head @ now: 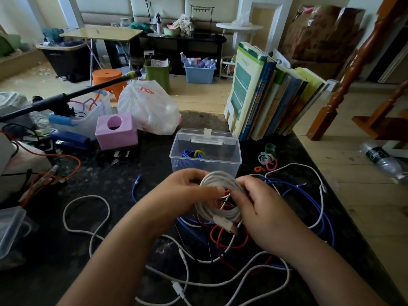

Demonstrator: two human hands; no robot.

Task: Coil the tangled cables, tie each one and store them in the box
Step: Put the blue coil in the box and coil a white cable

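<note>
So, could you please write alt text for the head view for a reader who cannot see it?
Both hands, left hand and right hand, hold a coiled white cable above loose white, blue and red cables on a dark table. Behind it stands an open clear box holding a blue cable tied in yellow.

left hand (189, 191) fingers curled, gripping coil (217, 195) | right hand (262, 208) pinching its other side | my forearms converge inward

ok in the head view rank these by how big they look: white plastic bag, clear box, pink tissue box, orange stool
1. white plastic bag
2. clear box
3. pink tissue box
4. orange stool, though it stands farther back and is partly hidden, so its place is unsure.
</note>
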